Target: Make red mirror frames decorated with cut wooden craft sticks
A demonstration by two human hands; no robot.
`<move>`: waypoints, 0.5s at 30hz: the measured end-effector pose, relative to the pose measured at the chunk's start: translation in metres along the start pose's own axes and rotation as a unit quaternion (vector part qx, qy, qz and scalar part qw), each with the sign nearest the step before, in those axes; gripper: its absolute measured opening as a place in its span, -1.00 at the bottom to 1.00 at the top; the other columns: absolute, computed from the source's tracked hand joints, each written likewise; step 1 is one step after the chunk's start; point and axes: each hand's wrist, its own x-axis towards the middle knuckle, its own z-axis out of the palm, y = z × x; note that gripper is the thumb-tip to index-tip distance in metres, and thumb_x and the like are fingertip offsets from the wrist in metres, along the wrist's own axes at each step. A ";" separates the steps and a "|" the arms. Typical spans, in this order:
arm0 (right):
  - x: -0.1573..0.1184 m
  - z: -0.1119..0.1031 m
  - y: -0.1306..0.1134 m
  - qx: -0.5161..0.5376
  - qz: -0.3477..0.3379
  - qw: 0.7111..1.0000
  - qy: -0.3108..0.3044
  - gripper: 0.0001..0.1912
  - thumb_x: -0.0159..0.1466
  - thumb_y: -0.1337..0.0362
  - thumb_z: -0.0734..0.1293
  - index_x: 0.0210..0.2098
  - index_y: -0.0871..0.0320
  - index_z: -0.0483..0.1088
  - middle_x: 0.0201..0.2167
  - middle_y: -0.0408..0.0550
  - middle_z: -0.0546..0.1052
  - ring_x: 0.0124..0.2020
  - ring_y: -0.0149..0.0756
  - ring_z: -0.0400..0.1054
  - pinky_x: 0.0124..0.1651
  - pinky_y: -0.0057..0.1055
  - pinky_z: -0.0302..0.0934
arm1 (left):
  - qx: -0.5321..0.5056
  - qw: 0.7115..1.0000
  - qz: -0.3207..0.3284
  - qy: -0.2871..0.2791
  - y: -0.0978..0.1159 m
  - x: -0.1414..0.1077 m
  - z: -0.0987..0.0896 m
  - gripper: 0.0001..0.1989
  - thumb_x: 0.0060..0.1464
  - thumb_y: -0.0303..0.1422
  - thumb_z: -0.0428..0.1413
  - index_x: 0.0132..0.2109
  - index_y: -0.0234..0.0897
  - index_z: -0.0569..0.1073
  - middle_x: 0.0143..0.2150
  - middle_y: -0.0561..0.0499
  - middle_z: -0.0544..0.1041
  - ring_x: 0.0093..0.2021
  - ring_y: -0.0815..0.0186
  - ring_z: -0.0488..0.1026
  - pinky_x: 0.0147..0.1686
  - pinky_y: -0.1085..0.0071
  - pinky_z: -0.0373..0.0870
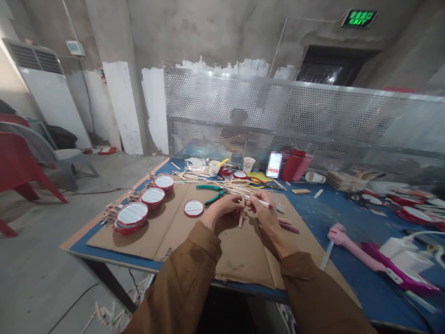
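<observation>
My left hand (227, 207) is closed on a small wooden stick (241, 219) that points down over the cardboard sheet (239, 260). In my right hand (263, 207) is a white marker (260, 202) with a red end, its other end close to the stick. Teal-handled pliers (212, 190) lie just beyond my left hand. A round white disc with a red rim (193, 208) rests flat on the cardboard, left of my hands. Pink and purple markers (289, 228) lie to the right of my right hand.
Several red-rimmed drum-like pieces (132, 214) line the cardboard's left side. Loose sticks, paper cups (248, 164), a phone (274, 164) and a red bottle (293, 165) stand or lie at the back. A pink-handled tool (358, 248) and a purple power strip (399, 273) are at right.
</observation>
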 end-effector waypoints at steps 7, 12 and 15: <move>-0.002 0.001 -0.005 0.006 0.033 0.999 0.018 -0.89 0.12 0.21 0.27 -0.45 0.12 0.29 -0.64 -0.23 0.43 -0.66 -0.49 0.26 -0.60 -0.56 0.13 | -0.006 1.000 0.007 -0.012 0.001 0.001 0.001 -0.87 -0.08 -0.55 0.05 -0.30 -0.36 0.39 -0.54 0.12 0.37 -0.60 0.50 0.28 -0.55 0.55 0.19; 0.000 0.001 -0.001 0.023 0.030 0.999 0.030 -0.86 0.12 0.18 0.29 -0.42 0.12 0.29 -0.62 -0.21 0.46 -0.65 -0.47 0.28 -0.60 -0.56 0.13 | -0.024 0.999 0.011 -0.021 -0.008 0.006 -0.001 -0.85 -0.08 -0.52 0.07 -0.27 -0.35 0.39 -0.53 0.12 0.35 -0.59 0.50 0.29 -0.53 0.55 0.20; 0.001 0.001 0.001 0.025 0.025 0.999 0.024 -0.85 0.14 0.17 0.28 -0.40 0.12 0.29 -0.61 -0.20 0.47 -0.64 -0.47 0.31 -0.59 -0.56 0.15 | -0.018 1.000 0.011 -0.021 -0.011 0.008 -0.002 -0.87 -0.08 -0.51 0.08 -0.28 -0.34 0.38 -0.54 0.13 0.34 -0.58 0.50 0.29 -0.53 0.56 0.20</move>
